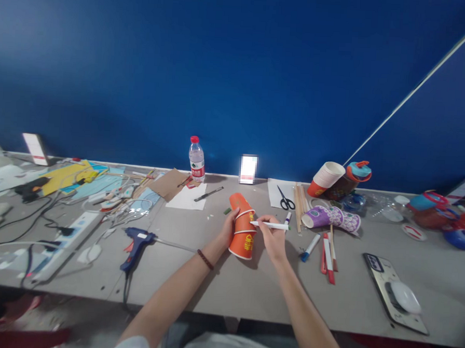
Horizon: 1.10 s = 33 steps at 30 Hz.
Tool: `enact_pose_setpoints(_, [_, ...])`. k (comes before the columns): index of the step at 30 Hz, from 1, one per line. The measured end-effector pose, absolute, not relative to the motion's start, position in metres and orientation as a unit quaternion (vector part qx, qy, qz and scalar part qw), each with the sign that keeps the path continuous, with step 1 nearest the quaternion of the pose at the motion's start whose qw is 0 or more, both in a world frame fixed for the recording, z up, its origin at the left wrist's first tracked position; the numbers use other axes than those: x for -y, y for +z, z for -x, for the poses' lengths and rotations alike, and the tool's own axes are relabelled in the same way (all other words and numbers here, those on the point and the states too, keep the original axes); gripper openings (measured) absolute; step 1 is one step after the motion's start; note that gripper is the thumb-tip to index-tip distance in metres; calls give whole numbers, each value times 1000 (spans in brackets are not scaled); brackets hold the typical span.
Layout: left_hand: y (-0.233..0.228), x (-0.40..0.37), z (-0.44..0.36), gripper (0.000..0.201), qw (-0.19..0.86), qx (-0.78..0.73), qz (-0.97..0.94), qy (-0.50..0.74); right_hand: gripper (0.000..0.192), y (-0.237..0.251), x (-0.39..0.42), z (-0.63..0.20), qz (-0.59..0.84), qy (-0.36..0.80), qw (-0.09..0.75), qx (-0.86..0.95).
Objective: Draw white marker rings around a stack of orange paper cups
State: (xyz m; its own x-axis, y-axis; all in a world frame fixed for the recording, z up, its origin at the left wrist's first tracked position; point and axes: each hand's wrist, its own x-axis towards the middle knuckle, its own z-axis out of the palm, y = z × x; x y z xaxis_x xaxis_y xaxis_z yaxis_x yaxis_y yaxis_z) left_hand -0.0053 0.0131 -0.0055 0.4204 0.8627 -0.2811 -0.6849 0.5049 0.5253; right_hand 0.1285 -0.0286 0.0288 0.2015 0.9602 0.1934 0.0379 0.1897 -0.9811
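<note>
A curved row of orange paper cups (pixel 244 224), joined end to end with yellow lettering, leans over the table in front of me. My left hand (pixel 228 227) wraps round its left side. My right hand (pixel 272 237) grips a white marker pen (pixel 272 225) between thumb and fingers. The pen's tip points left and meets, or nearly meets, the cups' right side; I cannot tell which. Just past the right hand lies a purple-ended marker (pixel 288 218). A small green piece (pixel 227 211) rests beside the left fingers.
On the left lie a blue glue gun (pixel 137 244) and a power strip (pixel 71 243). Behind are a water bottle (pixel 197 162), a cutter knife (pixel 208 193), scissors (pixel 286 198) and a lit phone (pixel 249 169). Rightward are purple cups (pixel 331 218), stacked cups (pixel 326 179) and another phone (pixel 383 280).
</note>
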Motion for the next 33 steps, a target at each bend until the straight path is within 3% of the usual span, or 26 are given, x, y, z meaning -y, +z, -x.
enact_pose_setpoints(33, [-6,-14,6,38,828,-265,-152,469,14,31,29,-130,515,379,582,502])
